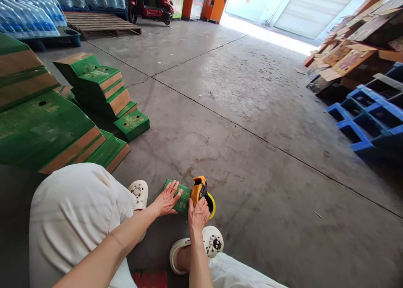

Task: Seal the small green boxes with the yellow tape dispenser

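Note:
A small green box (pixel 182 205) with pale printed characters lies on the floor between my feet. Flat across its left part rests my left hand (pixel 169 199), fingers stretched out. My right hand (pixel 199 213) is wrapped round an orange and black tape dispenser (pixel 198 188) carrying a roll of yellow tape (pixel 213 206). The dispenser's front touches or sits just over the box's right end; my hand hides part of that contact.
Stacks of green cartons (pixel 40 120) stand on my left, with a lower stack (pixel 132 124) beyond. To the right are blue pallets (pixel 365 116) and piled flattened cardboard (pixel 349 61). Wrapped water bottles (pixel 28 19), a wooden pallet (pixel 100 22) and a red scooter (pixel 151 4) stand farther back.

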Motion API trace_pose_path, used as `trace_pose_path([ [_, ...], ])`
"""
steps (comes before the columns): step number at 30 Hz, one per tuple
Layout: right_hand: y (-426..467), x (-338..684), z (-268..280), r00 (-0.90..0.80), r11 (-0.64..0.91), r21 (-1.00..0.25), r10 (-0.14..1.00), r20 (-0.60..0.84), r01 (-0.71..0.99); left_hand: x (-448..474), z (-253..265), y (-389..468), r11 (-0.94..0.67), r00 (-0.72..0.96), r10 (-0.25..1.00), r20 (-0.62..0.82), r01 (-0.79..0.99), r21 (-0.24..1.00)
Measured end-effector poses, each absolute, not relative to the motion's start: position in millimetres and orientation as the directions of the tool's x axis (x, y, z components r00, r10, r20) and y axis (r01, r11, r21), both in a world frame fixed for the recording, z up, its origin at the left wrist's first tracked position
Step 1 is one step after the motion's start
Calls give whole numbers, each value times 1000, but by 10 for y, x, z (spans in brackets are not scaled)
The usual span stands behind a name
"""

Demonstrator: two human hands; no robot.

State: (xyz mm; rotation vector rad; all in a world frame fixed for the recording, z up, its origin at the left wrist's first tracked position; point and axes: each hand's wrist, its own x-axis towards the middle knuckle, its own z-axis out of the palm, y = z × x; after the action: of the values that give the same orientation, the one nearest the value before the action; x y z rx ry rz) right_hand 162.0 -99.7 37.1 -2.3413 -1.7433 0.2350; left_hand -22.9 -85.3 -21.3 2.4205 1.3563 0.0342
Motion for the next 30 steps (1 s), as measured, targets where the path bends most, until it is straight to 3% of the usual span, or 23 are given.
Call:
trace_pose_path([
  [3,-969,1777,403,368,-353,-459,928,-60,815,-234,-219,-841,-471,538,832,-131,812,345],
  [6,-900,2001,612,335,-336,-644,933,-130,687,-239,-233,-835,-476,543,832,-112,804,356],
  [9,-728,2088,960,147,-259,-771,966,-214,581,-242,-230,-836,-473,544,831,-114,800,369],
  [12,-441,1963,1320,-171,-281,-907,923,-345,313,-251,-212,-823,-468,547,830,-110,789,397],
  [15,-105,1822,1647,-350,-390,-900,829,-435,197,-258,-192,-785,-474,559,822,-107,776,415],
  [20,282,2009,2171,-534,-404,-792,587,-609,458,-241,-162,-728,-477,573,810,-127,769,426],
  [23,280,2245,2271,-577,-441,-746,473,-665,499,-232,-176,-747,-482,572,813,-108,765,427],
  [27,78,2363,1937,-602,-556,-741,460,-652,377,-242,-251,-815,-471,563,824,-57,738,483],
  [30,-52,2280,1537,-631,-555,-777,496,-597,299,-253,-311,-840,-456,567,820,-76,727,513],
])
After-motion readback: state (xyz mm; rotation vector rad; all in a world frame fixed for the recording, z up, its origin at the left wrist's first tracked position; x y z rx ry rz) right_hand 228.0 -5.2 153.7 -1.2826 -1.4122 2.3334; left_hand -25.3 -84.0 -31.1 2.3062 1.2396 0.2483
